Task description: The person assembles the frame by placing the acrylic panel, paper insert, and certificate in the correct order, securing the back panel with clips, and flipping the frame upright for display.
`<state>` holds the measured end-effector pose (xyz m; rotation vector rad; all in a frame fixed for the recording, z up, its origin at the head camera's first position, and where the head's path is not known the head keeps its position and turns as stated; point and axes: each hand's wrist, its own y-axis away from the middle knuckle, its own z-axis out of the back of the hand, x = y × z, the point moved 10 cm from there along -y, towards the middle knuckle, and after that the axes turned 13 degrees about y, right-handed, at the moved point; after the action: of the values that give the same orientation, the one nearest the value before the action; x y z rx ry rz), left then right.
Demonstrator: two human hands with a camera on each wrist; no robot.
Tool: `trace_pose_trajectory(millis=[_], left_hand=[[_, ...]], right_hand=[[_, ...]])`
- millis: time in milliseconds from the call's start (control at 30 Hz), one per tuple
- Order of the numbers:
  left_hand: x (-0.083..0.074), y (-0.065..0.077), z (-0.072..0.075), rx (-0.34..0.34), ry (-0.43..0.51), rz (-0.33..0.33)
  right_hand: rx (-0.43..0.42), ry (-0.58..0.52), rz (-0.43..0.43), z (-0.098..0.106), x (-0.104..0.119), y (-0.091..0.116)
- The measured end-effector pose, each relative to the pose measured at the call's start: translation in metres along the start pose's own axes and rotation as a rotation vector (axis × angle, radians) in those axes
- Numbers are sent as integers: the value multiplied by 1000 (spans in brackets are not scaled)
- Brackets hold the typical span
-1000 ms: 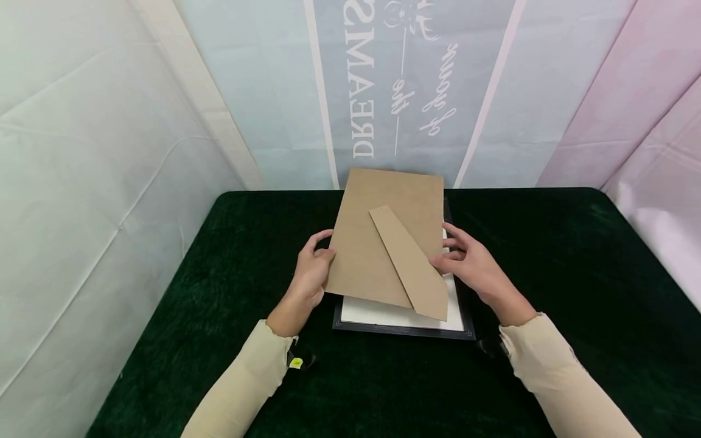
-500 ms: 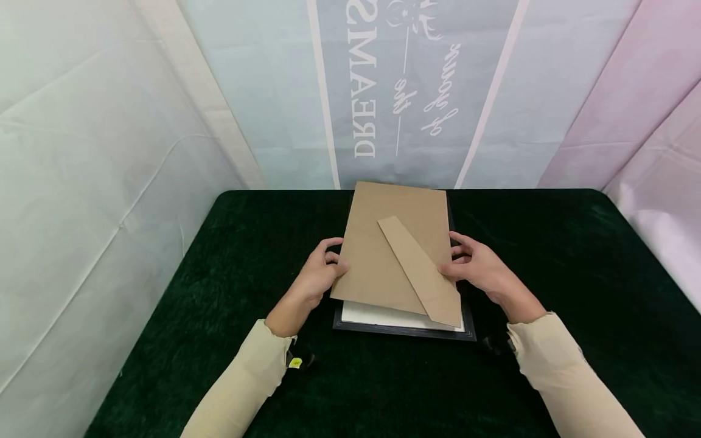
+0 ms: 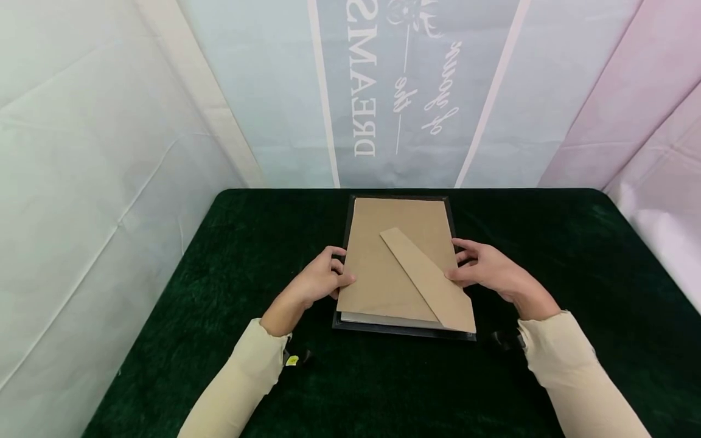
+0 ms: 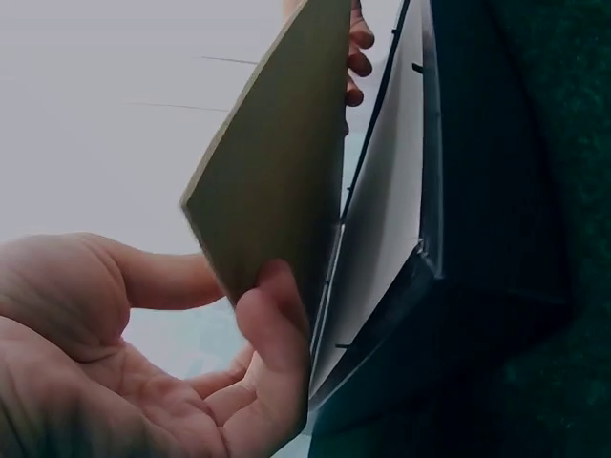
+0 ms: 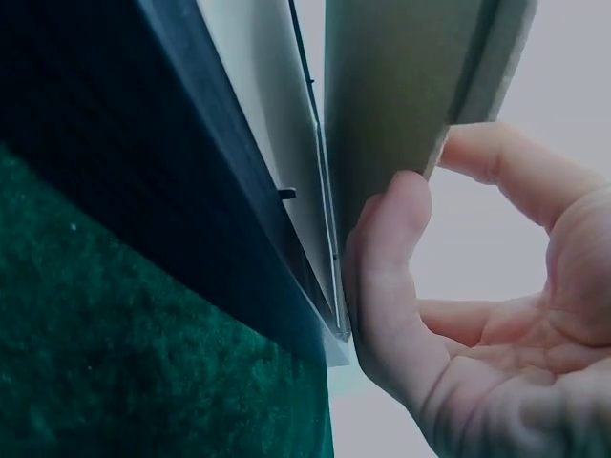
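A brown backing board [image 3: 378, 261] with a slanted easel leg [image 3: 424, 274] on its face lies tilted over a dark picture frame [image 3: 405, 332]. My left hand [image 3: 317, 277] pinches the board's left edge, thumb on top and fingers beneath. On the opposite edge my right hand [image 3: 487, 271] pinches the board the same way. Both wrist views show a gap between the board [image 4: 277, 153] and the frame [image 4: 496, 219], the near end raised. Inside the frame is a white sheet [image 4: 387, 181], and small dark tabs [image 5: 287, 194] stick out from the frame's inner edge.
The frame lies on a table with a dark green velvety cloth [image 3: 263, 243]. Behind the table hangs a pale blue backdrop [image 3: 285, 91] with mirrored lettering. White fabric [image 3: 109, 182] hangs at the left, pinkish fabric [image 3: 657, 140] at the right.
Both hands have brought the backing board down and toward me, slightly to the right. It now lines up with the frame, covering most of the white sheet; the frame's far edge has come into view.
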<state>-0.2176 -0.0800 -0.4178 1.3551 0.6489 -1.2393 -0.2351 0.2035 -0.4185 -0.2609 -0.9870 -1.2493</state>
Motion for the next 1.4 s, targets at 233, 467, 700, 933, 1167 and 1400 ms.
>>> trace_pose_trajectory(millis=[233, 467, 700, 933, 1167, 1400], left_hand=[[2, 0, -2, 40, -33, 7], [4, -4, -2, 13, -78, -2], [-1, -4, 2, -38, -179, -44], [-13, 0, 15, -129, -297, -129], [-16, -1, 20, -164, -398, -150], [-11, -6, 15, -129, -434, -150]], right_hand=[[-1, 24, -4, 0, -2, -2], [-15, 66, -16, -1, -5, -3], [-30, 94, -24, 1, -4, -3], [-49, 135, -25, 2, -2, -3], [-84, 244, -47, 4, -1, -2], [-136, 379, -54, 5, 5, -1]])
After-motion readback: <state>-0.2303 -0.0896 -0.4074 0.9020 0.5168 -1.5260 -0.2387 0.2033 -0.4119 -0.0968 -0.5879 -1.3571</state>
